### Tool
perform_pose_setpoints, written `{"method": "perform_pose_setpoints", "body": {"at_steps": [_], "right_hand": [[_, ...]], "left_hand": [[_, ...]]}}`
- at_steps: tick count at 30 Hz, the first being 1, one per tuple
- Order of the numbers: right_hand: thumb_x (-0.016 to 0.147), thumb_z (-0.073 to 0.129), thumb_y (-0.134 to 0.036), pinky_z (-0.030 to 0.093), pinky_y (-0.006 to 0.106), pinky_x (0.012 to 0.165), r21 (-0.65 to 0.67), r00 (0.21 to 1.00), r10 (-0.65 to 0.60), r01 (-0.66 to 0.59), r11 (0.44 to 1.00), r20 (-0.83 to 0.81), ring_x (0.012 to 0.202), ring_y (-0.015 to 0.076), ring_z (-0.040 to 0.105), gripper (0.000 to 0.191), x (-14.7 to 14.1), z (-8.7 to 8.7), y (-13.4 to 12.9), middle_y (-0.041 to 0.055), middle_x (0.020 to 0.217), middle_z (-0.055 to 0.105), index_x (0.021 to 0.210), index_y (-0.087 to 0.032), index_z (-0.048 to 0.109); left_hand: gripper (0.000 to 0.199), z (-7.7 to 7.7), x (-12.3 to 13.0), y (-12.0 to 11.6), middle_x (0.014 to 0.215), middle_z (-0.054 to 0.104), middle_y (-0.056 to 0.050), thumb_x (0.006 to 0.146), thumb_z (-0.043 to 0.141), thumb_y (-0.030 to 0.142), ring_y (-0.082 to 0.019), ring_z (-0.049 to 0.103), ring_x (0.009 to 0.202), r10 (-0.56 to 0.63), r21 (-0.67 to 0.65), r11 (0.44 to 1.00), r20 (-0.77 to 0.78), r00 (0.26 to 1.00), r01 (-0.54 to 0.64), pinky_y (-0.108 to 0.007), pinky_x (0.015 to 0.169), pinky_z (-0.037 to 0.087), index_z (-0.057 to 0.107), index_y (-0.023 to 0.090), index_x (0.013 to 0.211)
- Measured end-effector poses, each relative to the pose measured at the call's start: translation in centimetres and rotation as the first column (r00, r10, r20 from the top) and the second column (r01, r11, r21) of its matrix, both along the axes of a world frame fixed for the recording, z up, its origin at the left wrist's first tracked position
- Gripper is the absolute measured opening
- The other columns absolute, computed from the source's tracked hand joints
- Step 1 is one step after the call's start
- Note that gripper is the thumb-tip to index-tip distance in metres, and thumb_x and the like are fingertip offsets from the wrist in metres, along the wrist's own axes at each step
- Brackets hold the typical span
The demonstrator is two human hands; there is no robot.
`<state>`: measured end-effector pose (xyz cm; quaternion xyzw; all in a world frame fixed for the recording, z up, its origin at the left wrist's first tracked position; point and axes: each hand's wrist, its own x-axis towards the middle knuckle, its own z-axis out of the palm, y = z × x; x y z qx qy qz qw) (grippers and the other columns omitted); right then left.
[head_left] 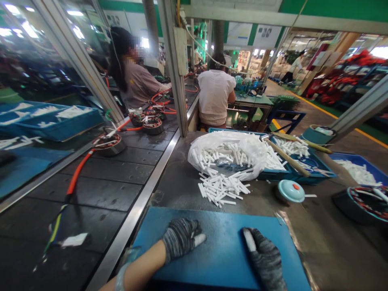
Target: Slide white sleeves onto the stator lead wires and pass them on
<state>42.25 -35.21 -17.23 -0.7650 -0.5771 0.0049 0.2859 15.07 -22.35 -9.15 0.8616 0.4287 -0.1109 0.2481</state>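
Note:
My left hand [182, 239] wears a grey and black striped glove and rests on a blue mat [221, 258]. Its fingers are curled in; the thumb has a white cover, and no object shows in the hand. At the mat's right side lies my right hand [264, 256], in a matching glove with a white-covered thumb. Those fingers are folded together beside the thumb, and nothing is seen in them. Beyond the mat, short white tubes [222, 188] are heaped on the dark table [174, 173], in front of a clear plastic bag [197, 151] full of more tubes.
Behind are blue trays [321, 178] with tubes, wooden-handled tools and scissors. A pale blue lidded bowl [291, 191] and a wound ring part [363, 204] sit right. Left, a conveyor [106, 182] carries coil parts [109, 143] and a red-sleeved cable [79, 169]. Two people sit ahead.

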Motion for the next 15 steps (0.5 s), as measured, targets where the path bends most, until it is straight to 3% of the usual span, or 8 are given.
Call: {"method": "perform_pose_setpoints", "body": {"at_steps": [4,15], "right_hand": [[0.103,0.042,-0.055,0.066,0.04,0.081,0.037,0.999,0.044,-0.045,0.998,0.031,0.084,0.0261,0.079,0.051,0.1,0.2,0.0,0.0091,0.095,0.081,0.101,-0.024,0.082],[0.099,0.034,-0.07,0.066,0.042,0.082,0.025,0.998,0.011,-0.01,1.0,-0.058,0.082,0.0279,0.079,0.068,0.0,1.3,0.3,0.0128,0.093,0.08,0.096,-0.023,0.083]], "left_hand": [[0.043,-0.1,0.0,0.0,0.095,0.078,-0.009,0.098,0.043,0.051,-0.027,0.074,0.09,-0.007,0.01,1.0,0.005,1.0,0.007,-0.035,0.078,0.051,0.071,0.019,0.093],[0.043,0.1,0.2,0.1,0.097,0.079,-0.009,0.098,0.043,0.052,-0.028,0.074,0.092,-0.011,0.01,1.0,-0.016,1.0,0.011,-0.036,0.081,0.052,0.071,0.02,0.094]]}}
